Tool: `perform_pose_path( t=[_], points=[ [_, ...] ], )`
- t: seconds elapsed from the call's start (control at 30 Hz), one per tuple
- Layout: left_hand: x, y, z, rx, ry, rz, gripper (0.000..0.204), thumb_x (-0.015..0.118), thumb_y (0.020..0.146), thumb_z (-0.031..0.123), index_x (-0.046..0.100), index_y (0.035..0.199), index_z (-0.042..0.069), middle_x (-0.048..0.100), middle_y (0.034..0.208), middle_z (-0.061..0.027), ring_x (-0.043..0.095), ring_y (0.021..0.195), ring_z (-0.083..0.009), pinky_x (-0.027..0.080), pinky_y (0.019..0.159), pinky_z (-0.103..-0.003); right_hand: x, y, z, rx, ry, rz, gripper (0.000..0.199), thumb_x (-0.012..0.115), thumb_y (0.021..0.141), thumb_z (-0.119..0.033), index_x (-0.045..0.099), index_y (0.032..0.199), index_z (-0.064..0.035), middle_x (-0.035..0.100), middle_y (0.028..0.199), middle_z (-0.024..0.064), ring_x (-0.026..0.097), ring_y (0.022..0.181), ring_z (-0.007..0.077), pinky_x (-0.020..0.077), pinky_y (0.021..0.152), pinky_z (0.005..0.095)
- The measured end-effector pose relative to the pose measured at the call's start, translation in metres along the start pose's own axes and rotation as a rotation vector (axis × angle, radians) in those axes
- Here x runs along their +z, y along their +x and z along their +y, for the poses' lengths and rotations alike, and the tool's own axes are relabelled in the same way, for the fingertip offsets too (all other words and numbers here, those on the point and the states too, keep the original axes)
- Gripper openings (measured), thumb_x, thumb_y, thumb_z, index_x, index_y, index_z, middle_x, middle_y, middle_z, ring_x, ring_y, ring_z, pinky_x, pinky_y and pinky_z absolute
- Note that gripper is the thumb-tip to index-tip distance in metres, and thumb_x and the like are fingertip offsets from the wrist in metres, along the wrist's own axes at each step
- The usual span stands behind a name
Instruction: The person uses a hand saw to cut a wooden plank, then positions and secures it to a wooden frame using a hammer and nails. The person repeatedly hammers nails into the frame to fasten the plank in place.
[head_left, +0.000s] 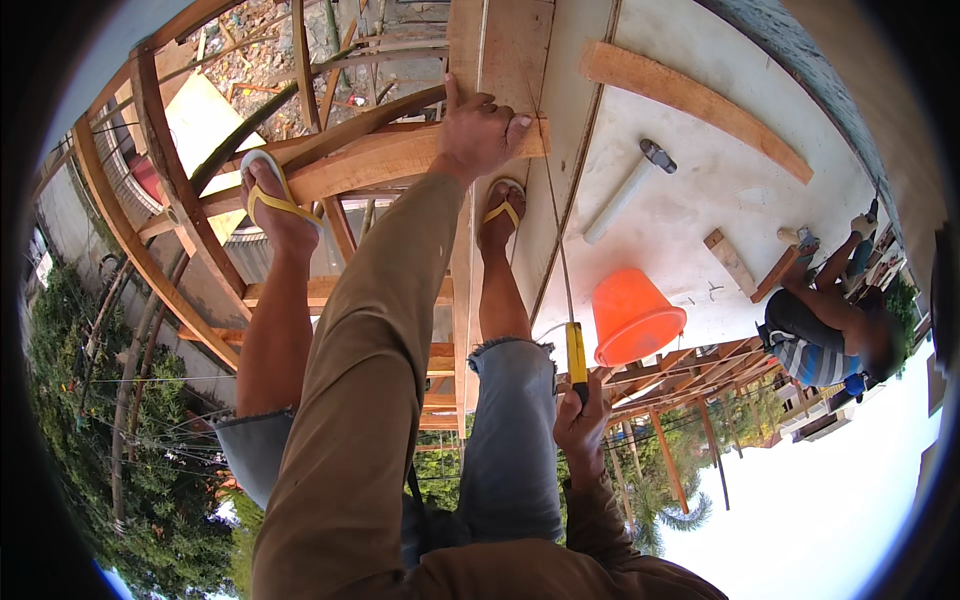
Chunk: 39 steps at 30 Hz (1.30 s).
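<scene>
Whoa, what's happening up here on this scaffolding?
A person in yellow flip-flops stands on wooden beams high above trees. The left hand presses on a timber plank, while the right hand holds a yellow tape measure, its blade stretched along the boards. On the slab lie a hammer and an orange bucket; another person crouches nearby.

left hand [480,128]: arm outstretched, palm down, gripping | right hand [580,425]: fist closed

Bright daylight floods the view; the pale slab [700,190] glares nearly white and the sky at lower right blows out. Short hard shadows sit under the hammer [628,192] and orange bucket [634,314]. Focus is sharp centrally; straight edges bow strongly toward the dark circular rim.
</scene>
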<state>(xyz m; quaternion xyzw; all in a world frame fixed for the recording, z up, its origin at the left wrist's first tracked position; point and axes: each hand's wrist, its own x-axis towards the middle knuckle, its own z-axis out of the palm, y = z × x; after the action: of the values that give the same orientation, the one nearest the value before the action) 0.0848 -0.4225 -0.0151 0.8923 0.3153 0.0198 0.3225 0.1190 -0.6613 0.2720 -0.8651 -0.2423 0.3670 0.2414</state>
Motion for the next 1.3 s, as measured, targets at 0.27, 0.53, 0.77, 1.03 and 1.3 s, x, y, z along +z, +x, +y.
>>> perform_pose_path(
  t=[0.27,0.53,0.77,1.03,1.3],
  points=[
    [0.0,0.003,-0.006,0.023,0.031,0.076,0.053,0.044,0.104,0.046,0.076,0.08,0.011,0.071,0.072,-0.0099,0.068,0.098,-0.0269,0.016,0.115,-0.075,0.056,0.103,0.009,0.058,0.008,-0.043,0.017,0.056,0.102,-0.018,0.057,0.102,-0.0003,0.061,0.067,0.0187,0.063,0.057,0.0385,0.0491,0.052,0.0432],
    [-0.004,0.002,0.0,-0.015,0.05,-0.077,0.059,0.037,0.105,0.049,0.076,0.084,0.01,0.073,0.081,-0.011,0.068,0.104,-0.0282,0.015,0.117,-0.073,0.047,0.07,0.044,0.051,0.038,-0.061,0.018,0.054,0.104,-0.017,0.054,0.099,0.0,0.061,0.066,0.0159,0.064,0.057,0.0365,0.0506,0.055,0.0413],
    [0.001,0.001,-0.001,0.053,0.123,0.175,0.041,0.048,0.102,0.04,0.076,0.097,0.011,0.073,0.108,-0.0115,0.052,0.133,-0.0308,0.017,0.115,-0.073,0.07,0.075,0.08,0.105,0.179,-0.026,0.027,0.051,0.107,-0.022,0.056,0.12,0.0004,0.062,0.072,0.0182,0.066,0.064,0.0352,0.0504,0.059,0.0428],
    [0.004,-0.004,-0.005,0.056,0.05,0.015,0.046,0.043,0.105,0.042,0.076,0.095,0.01,0.073,0.113,-0.0134,0.05,0.137,-0.0313,0.015,0.114,-0.075,0.045,0.045,0.02,0.112,-0.056,-0.041,0.024,0.054,0.104,-0.02,0.056,0.115,0.002,0.063,0.071,0.0193,0.066,0.059,0.039,0.0512,0.054,0.0438],
    [0.004,-0.004,-0.004,0.063,0.085,0.054,0.055,0.038,0.107,0.045,0.076,0.088,0.01,0.076,0.094,-0.0134,0.065,0.12,-0.0313,0.013,0.115,-0.074,0.028,-0.006,0.016,0.115,0.046,0.01,0.029,0.054,0.104,-0.024,0.057,0.114,0.0031,0.064,0.074,0.0197,0.067,0.062,0.0385,0.0512,0.054,0.0421]
  ],
)
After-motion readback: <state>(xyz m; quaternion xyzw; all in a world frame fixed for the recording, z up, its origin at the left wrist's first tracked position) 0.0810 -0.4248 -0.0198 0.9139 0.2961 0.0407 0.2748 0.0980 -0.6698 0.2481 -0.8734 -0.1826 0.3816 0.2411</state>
